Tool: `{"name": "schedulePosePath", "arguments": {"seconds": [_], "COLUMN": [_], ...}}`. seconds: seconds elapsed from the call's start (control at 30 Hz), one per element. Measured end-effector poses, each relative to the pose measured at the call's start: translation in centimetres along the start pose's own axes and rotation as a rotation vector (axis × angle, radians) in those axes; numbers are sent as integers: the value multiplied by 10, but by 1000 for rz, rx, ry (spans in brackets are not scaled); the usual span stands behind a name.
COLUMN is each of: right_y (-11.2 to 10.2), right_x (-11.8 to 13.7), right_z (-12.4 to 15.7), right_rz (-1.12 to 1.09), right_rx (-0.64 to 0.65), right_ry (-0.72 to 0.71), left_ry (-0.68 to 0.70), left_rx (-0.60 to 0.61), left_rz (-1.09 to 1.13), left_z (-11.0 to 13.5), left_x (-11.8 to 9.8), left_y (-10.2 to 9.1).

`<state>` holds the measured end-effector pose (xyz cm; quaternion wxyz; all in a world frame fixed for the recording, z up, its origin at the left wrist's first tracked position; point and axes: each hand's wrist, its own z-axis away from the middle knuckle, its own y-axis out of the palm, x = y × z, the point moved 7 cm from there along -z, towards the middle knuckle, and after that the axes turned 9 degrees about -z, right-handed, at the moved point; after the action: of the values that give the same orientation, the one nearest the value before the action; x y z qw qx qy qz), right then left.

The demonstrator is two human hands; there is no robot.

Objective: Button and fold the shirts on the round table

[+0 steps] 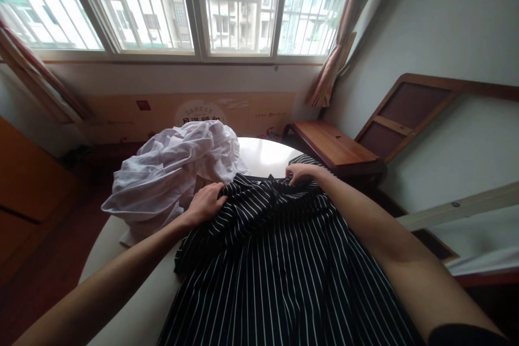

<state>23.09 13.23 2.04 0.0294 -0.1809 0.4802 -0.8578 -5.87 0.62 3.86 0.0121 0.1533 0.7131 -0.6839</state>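
A black garment with thin white stripes [275, 259], perhaps a dress or shirt, lies spread over a round white table [267, 154] and runs off toward me at the bottom of the view. My left hand [207, 203] is closed on its upper left part, where the cloth is bunched. At the upper right, my right hand [302, 172] pinches the same garment near its far edge; some of its fingertips are hidden in the folds. A crumpled heap of white cloth [178, 167] lies on the table just beyond my left hand.
Behind the table is a wall with barred windows [194, 11] and a printed cardboard panel [263, 108] beneath. A low wooden stand [332, 143] is at the right, beside a leaning wooden frame [405, 113]. An orange-brown cabinet [28, 194] stands at the left.
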Motion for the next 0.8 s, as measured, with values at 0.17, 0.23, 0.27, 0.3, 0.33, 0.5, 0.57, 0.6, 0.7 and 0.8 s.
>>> {"name": "schedulePosePath", "arguments": {"seconds": [0.17, 0.23, 0.27, 0.3, 0.33, 0.5, 0.57, 0.6, 0.7, 0.8], "right_y": [-1, -11, -14, -15, -14, 2, 11, 16, 31, 45], "right_x": [-3, 1, 2, 2, 2, -2, -2, -2, 1, 10], "right_z": [11, 7, 5, 3, 1, 1, 9, 14, 30, 41], "right_rz": [-13, -12, -12, -14, -20, -38, -38, -38, -51, -74], "right_rx": [75, -76, -146, -191, -205, -72, 17, 61, 178, 247], "right_ry": [-21, -80, -96, -99, -94, -47, -29, -21, -24, -79], "left_ry": [-11, -51, -78, -102, -113, -4, 105, 172, 342, 456], "left_rx": [-8, 142, 214, 261, 284, 497, 503, 444, 163, -23], "left_rz": [594, 826, 900, 938, 945, 831, 841, 850, 792, 603], "left_z": [-11, -17, -20, -23, -27, -41, -41, -40, -31, -16], "left_x": [6, 3, 1, 0, -1, -12, -16, -18, -17, -18], "left_y": [-12, -4, 0, 4, 6, 28, 28, 23, 1, -10]}}
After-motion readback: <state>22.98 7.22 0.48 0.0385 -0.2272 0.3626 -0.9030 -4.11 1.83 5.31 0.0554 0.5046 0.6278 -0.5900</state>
